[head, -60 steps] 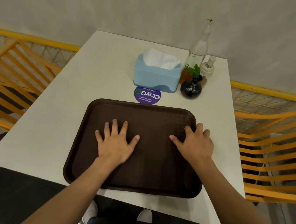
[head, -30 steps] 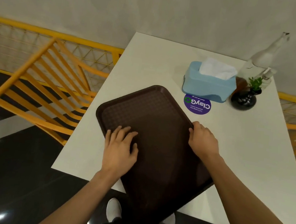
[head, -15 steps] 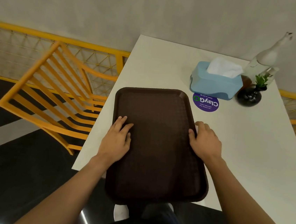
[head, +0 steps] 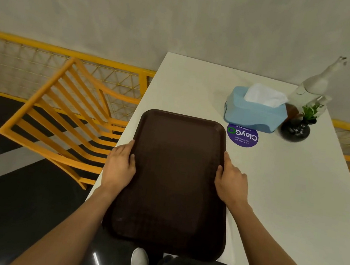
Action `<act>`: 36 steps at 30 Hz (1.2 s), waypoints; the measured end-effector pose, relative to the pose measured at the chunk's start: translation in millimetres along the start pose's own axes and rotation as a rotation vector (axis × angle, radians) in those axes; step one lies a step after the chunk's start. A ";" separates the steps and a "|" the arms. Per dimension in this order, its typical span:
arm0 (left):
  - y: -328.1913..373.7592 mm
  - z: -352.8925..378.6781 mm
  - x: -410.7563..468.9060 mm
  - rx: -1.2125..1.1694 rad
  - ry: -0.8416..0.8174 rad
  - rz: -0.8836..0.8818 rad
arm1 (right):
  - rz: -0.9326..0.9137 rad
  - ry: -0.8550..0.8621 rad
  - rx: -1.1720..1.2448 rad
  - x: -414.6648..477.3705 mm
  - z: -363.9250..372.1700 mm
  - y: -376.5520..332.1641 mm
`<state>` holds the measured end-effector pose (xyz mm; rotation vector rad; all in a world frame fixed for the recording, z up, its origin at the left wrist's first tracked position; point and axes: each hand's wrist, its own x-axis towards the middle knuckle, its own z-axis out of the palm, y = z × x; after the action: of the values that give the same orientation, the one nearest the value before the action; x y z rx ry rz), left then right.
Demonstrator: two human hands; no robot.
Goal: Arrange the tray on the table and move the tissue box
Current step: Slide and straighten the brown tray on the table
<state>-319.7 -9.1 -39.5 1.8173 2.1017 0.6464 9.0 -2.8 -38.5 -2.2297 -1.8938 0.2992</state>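
A dark brown tray (head: 176, 175) lies lengthwise at the left side of the white table (head: 281, 197), its near end hanging past the front edge. My left hand (head: 120, 165) grips the tray's left long rim and my right hand (head: 230, 179) grips its right long rim. A light blue tissue box (head: 255, 112) with white tissue sticking out stands at the back right of the tray, apart from it.
A round purple sticker (head: 242, 135) lies between tray and tissue box. A black vase with a green sprig (head: 296, 128) and a clear glass bottle (head: 312, 86) stand at the far right. An orange slatted chair (head: 68, 110) sits left of the table, dark floor below.
The tray has turned from crosswise to lengthwise and shifted toward the table's left edge. Both hands went from lying flat on it to gripping its long rims.
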 end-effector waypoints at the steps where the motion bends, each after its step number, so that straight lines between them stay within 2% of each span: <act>1: 2.0 -0.1 2.4 0.013 0.010 0.000 | 0.005 -0.006 -0.004 3.7 -0.2 -0.4; 7: 5.1 3.5 18.2 0.048 0.090 -0.008 | 0.005 -0.005 0.026 27.0 1.9 -1.3; 12: 8.3 3.5 35.0 0.058 0.091 -0.004 | 0.022 -0.038 0.023 42.0 -0.2 -7.2; 21: -0.5 -0.9 78.8 0.116 -0.049 0.083 | 0.054 -0.017 -0.009 71.5 1.7 -26.9; 25: -6.8 -0.6 96.5 0.066 -0.074 0.087 | 0.071 0.012 -0.007 83.4 6.1 -37.8; 31: -12.3 -0.2 120.4 -0.026 -0.068 0.079 | 0.113 0.026 0.167 91.1 3.4 -51.5; 36: -12.8 -2.7 136.1 -0.126 -0.052 0.060 | 0.116 0.026 0.136 90.4 5.8 -54.7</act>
<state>-354.3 123.1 -33.9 1.8135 1.9348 0.7215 -30.0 95.3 -30.9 -2.2443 -1.6810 0.4022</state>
